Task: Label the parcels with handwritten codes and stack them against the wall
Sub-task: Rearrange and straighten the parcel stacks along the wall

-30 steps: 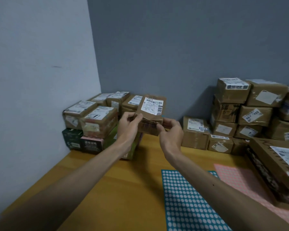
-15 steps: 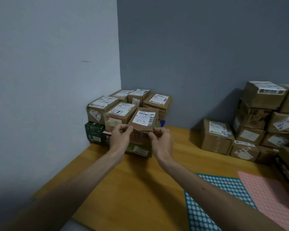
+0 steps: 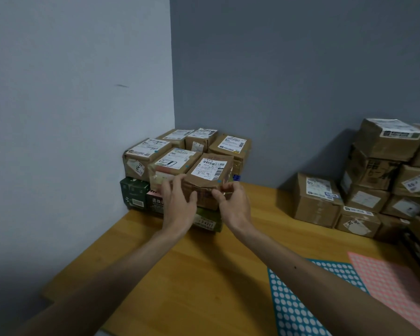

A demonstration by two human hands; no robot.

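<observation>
Cardboard, dented along its near edge: the small parcel [image 3: 207, 174] marked 3-3 looks light and a little soft. It is at the front of the corner stack [image 3: 155, 151]. The left hand [image 3: 180, 204] and right hand [image 3: 237, 206] hold its 2 near corners with curled fingers [image 3: 174, 183]. I judge the stiff corners the safest grip.

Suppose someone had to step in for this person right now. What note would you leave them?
Left hand and right hand: both hold the parcel, one at each front corner.
Parcel: marked "3-3", at the front of the corner stack by the wall.
Done: code written.
Left: let go, then label and stack any uncoded parcels from the pile on the right.
</observation>
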